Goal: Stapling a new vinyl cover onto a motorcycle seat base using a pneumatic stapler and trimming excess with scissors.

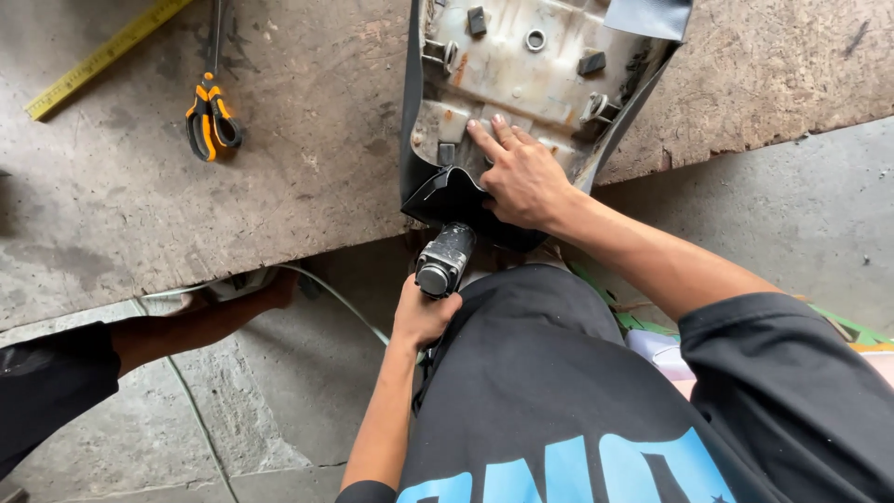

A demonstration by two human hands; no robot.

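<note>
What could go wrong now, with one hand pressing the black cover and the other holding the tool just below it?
1. The right hand presses the black cover onto the seat base, right above the tool held by the left hand. The fingers may be hit if the tool slips.
2. The seat base overhangs the wooden board, so it might tip or shift.
3. The white hose beside the left hand could snag.

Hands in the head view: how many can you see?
2: the right hand presses the black cover on the seat base; the left hand grips the staple gun. Others may be hidden.
</note>
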